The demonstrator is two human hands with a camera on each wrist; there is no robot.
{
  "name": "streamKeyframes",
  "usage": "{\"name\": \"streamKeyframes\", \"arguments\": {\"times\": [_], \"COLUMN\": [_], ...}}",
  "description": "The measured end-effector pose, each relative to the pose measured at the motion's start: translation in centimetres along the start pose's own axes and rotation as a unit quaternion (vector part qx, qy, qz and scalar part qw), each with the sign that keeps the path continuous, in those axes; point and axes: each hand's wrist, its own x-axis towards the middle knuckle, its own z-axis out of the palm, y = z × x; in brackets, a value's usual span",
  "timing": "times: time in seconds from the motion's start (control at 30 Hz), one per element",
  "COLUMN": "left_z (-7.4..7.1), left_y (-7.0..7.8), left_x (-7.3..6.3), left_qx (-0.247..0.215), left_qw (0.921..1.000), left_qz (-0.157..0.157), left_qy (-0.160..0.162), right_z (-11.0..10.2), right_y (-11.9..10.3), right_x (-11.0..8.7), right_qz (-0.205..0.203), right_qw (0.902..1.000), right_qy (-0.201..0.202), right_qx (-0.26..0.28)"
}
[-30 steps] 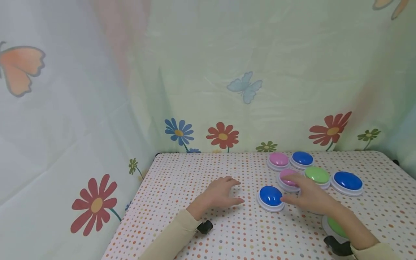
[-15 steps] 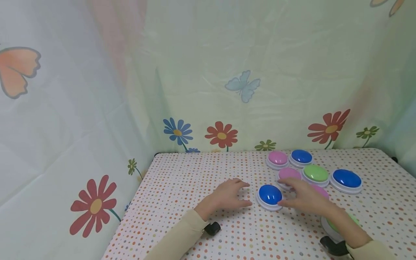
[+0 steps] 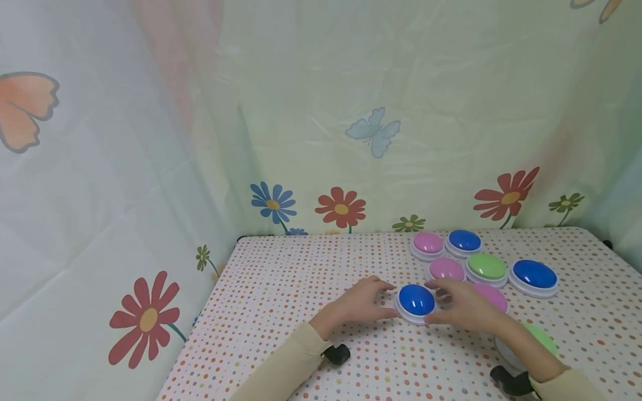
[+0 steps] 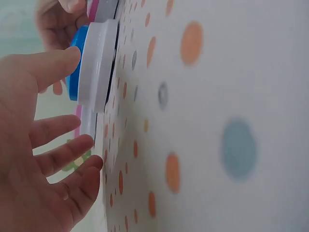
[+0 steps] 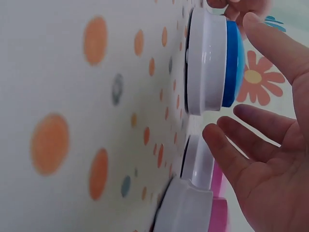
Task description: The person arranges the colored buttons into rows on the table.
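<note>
Basically, L hand (image 3: 363, 302) and R hand (image 3: 463, 305) are flanking the blue button (image 3: 416, 301), which is sitting dome-up on the dotted cloth (image 3: 301, 267) btwn them. Both hands are staying wide: thumbs are standing well apart from the fingers, and neither hand is gripping anything. Can't tell if either thumb is touching, as the L thumb (image 4: 63, 63) is overlapping the dome in its wrist view. For a good hold, prob. best to be aiming lower, at the white base (image 4: 96, 67), since the dome is prob. giving under pressure and its glossy top is offering less grip. Both sides should be closing evenly, w/ thumbs and fingers at approx. the same height; if one is pushing harder, the button is prob. skidding or tipping. R side is needing more care: one pink button (image 3: 446, 269) is sitting near the R fingertips, another pink button (image 3: 492, 297) is lying just behind that hand, and the R forearm is passing over the green button (image 3: 540, 337), so wrist shd be staying up.
</note>
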Motion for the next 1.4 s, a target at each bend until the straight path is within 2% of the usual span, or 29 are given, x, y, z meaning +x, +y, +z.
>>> {"name": "streamKeyframes", "arguments": {"times": [0.2, 0.4, 0.53, 0.63, 0.73, 0.87, 1.03, 1.4], "left_z": [0.3, 0.8, 0.9, 1.2, 1.5, 1.6, 1.5, 1.2], "left_y": [0.5, 0.9, 1.3, 1.3, 1.4, 1.4, 1.5, 1.0], "left_x": [0.3, 0.6, 0.9, 1.2, 1.3, 1.4, 1.5, 1.6], "left_qx": [-0.068, -0.071, -0.079, -0.12, -0.179, -0.231, -0.252, -0.275], "left_qw": [0.9977, 0.9975, 0.9967, 0.9923, 0.983, 0.9715, 0.9656, 0.9595], "left_qz": [0.004, -0.005, 0.001, -0.005, -0.015, -0.022, -0.03, -0.032], "left_qy": [0.001, 0.005, 0.018, 0.027, 0.036, 0.049, 0.055, 0.054], "right_z": [0.7, 1.0, 1.0, 1.0, 1.1, 1.2, 1.2, 1.4], "right_y": [0.3, 0.5, 0.3, 0.1, 0.0, 0.0, 0.0, -0.3], "right_x": [0.3, 0.1, 0.2, 0.2, 0.2, 0.3, 0.4, 0.8], "right_qz": [0.012, 0.015, 0.025, 0.033, 0.037, 0.033, 0.031, 0.038], "right_qw": [0.9997, 0.9995, 0.9994, 0.9991, 0.9989, 0.999, 0.999, 0.9983], "right_qy": [-0.001, 0.006, 0.007, 0.005, 0.005, 0.014, 0.021, 0.038], "right_qx": [0.019, 0.025, 0.024, 0.026, 0.028, 0.026, 0.024, 0.02]}}
